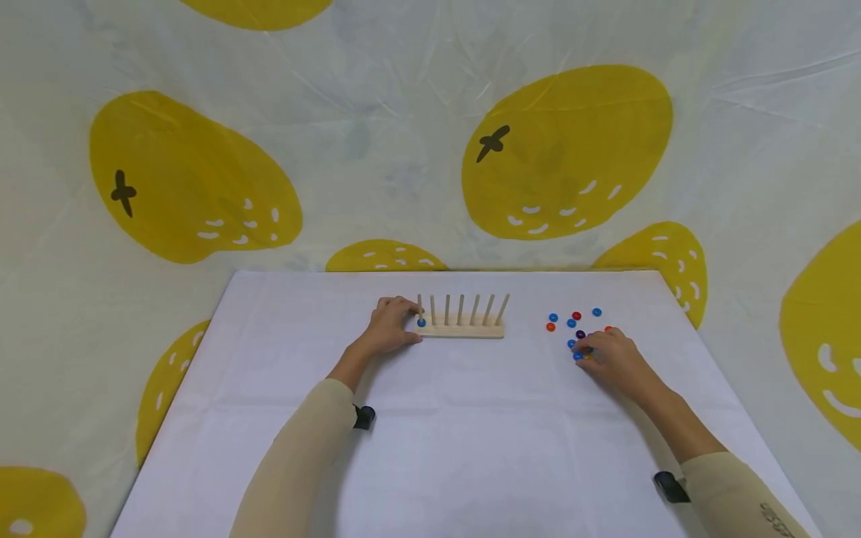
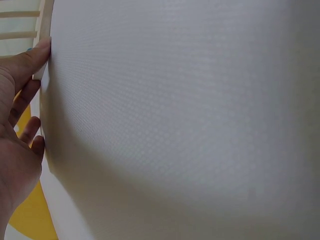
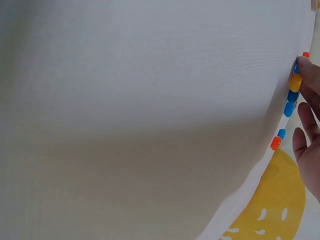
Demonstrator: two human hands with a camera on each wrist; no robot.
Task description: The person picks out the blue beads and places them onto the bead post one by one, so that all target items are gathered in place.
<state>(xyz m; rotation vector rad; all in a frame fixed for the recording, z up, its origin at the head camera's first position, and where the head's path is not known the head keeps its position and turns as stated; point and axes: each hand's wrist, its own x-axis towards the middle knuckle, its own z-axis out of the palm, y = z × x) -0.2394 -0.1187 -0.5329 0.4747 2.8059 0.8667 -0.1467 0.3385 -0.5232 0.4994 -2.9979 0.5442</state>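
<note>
A pale wooden peg board (image 1: pixel 464 332) with a row of several upright pegs stands near the table's far edge. One blue bead (image 1: pixel 421 323) sits low on its leftmost peg. My left hand (image 1: pixel 390 327) grips the board's left end, thumb at the front edge and fingers behind. In the left wrist view the thumb (image 2: pixel 37 54) presses against the wood. Over to the right, my right hand (image 1: pixel 617 362) pinches a blue bead (image 1: pixel 577 356) between thumb and fingertips, low at the table. A yellow bead (image 3: pixel 295 83) shows beside that thumb in the right wrist view.
Around the right hand lie several loose beads: a red one (image 1: pixel 576 315), a dark purple one (image 1: pixel 581 334), an orange one (image 1: pixel 551 327) and blue ones such as this far bead (image 1: pixel 596 312). A white cloth covers the table (image 1: pixel 457 433); a fruit-patterned curtain (image 1: pixel 390 149) hangs behind it.
</note>
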